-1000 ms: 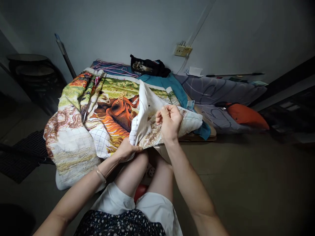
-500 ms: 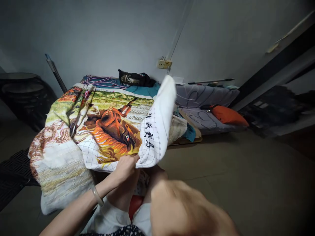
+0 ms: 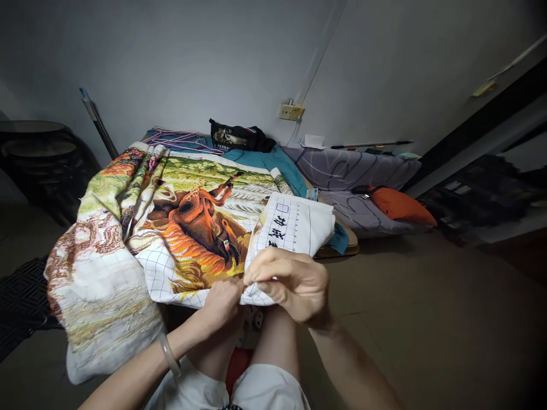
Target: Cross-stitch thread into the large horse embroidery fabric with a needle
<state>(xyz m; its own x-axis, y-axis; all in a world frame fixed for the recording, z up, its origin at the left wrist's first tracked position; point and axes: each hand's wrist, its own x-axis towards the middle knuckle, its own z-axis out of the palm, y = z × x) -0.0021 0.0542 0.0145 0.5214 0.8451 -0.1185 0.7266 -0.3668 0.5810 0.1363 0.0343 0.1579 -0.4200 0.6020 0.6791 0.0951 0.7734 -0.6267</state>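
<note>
A large cross-stitch cloth lies spread before me, stitched with an orange and brown horse on green and white. Blue grid lines mark its unstitched border. My left hand is closed on its near edge. Just right of it, my right hand is pinched, thumb against fingers, over the same edge; anything in the pinch is too small to see. Beyond the right hand, a white flap of the cloth with black characters is turned over. Some loose yellow thread rests on the horse. The cloth's left part hangs in folds.
Pink hangers and a black pouch lie behind the cloth. A grey-covered seat with an orange cushion stands along the wall, below a socket. Dark stacked stools are at the left.
My right hand has come from a blurred position low on the right up to the cloth's near edge. The raised white flap has sunk down to the right. My left hand keeps its grip.
</note>
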